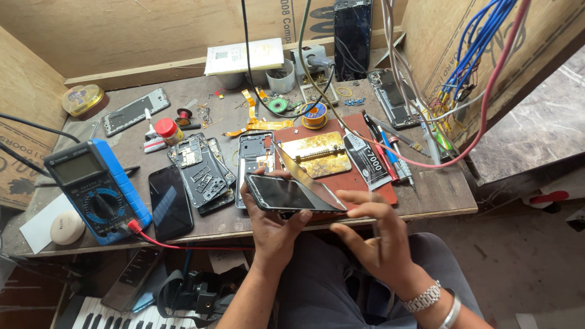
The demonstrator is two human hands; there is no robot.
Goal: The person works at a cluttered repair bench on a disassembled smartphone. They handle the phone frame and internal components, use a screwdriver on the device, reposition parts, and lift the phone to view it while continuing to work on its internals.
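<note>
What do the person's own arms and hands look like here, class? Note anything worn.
Both forearms are bare, with no sleeves or gloves. The right hand has two things at its wrist: a silver metal link watch band and a plain silver bangle just behind it. The left hand wears nothing visible.

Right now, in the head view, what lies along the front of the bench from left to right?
White round puck → blue multimeter → dark phone lying flat → opened phone bodies → phone held in the left hand → right hand.
</note>
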